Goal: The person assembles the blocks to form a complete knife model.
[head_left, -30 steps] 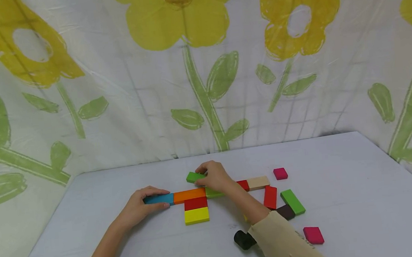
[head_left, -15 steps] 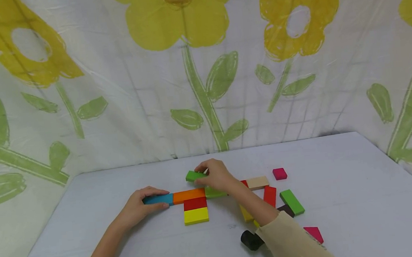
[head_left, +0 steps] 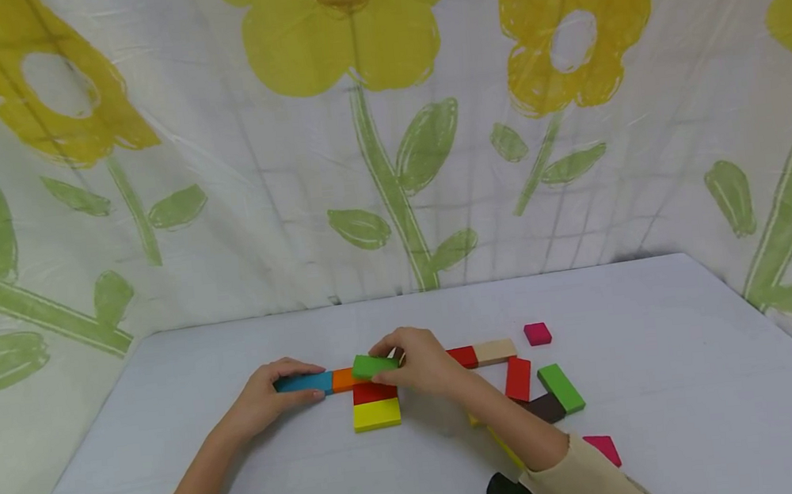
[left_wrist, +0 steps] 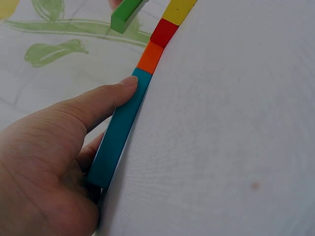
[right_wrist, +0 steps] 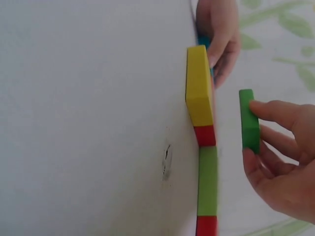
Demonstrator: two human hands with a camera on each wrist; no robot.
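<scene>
My left hand [head_left: 272, 396] holds the blue block [head_left: 305, 384] at the left end of a row, thumb on the near side and fingers on the far side. Pinched in my right hand [head_left: 422, 364] is a green block [head_left: 373, 366]; the right wrist view shows it raised off the table. It overlaps the orange block [head_left: 342, 380] in the head view. Nearer me, a red block [head_left: 374, 392] and a yellow block [head_left: 376, 415] join the row. A light green block [right_wrist: 207, 179], hidden by my right hand in the head view, continues it.
Farther right, the row has a red block [head_left: 462, 357] and a plain wooden block [head_left: 495, 351]. Loose blocks lie beyond my right forearm: red [head_left: 518, 379], dark brown [head_left: 546, 407], green [head_left: 562, 388] and pink [head_left: 537, 334]. A flowered curtain [head_left: 257, 213] hangs behind the white table [head_left: 304, 486].
My right hand has brought the green block toward me, from behind the row to over the orange block. The left hand stays on the blue block.
</scene>
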